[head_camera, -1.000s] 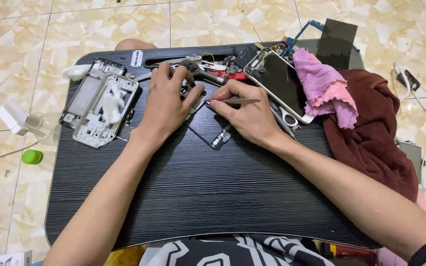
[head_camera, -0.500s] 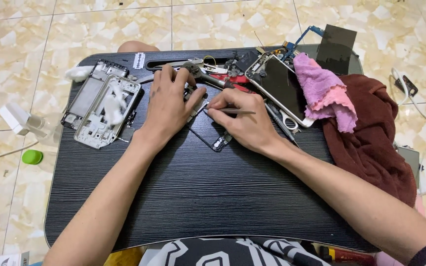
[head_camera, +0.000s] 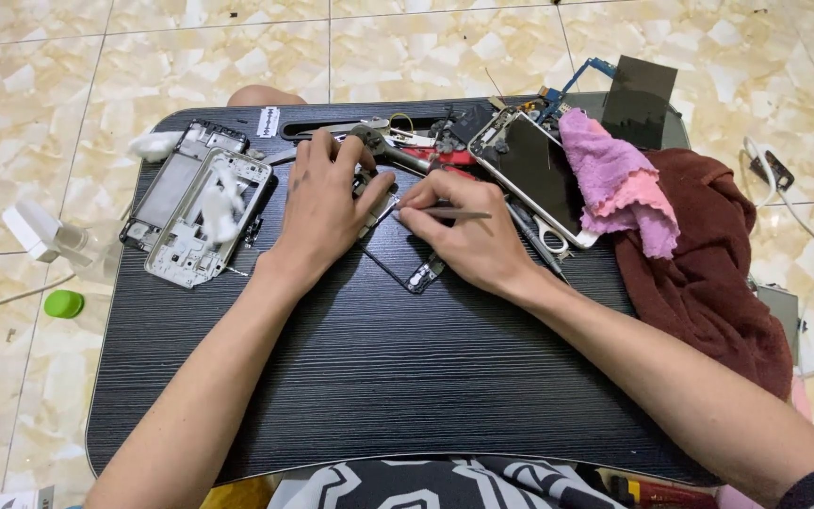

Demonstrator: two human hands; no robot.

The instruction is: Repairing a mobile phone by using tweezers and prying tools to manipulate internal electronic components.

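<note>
On a black lap table (head_camera: 379, 377) my left hand (head_camera: 322, 207) lies flat, pressing down on a dark phone part (head_camera: 398, 259) whose lower corner shows between my hands. My right hand (head_camera: 463, 231) pinches a thin metal tool (head_camera: 459, 215) like tweezers, its tip pointing left toward the part under my left fingers. Most of the part is hidden by both hands.
Two bare phone frames (head_camera: 204, 212) lie at the table's left. A phone with a dark screen (head_camera: 534, 174), a pink cloth (head_camera: 619, 188) and a maroon towel (head_camera: 708, 273) sit at the right. Pliers and small tools (head_camera: 407, 151) crowd the back edge. A green cap (head_camera: 63, 303) lies on the tiled floor.
My right hand has shifted slightly left with the thin tool, closer to my left fingers. My left hand stays pressed on the part.
</note>
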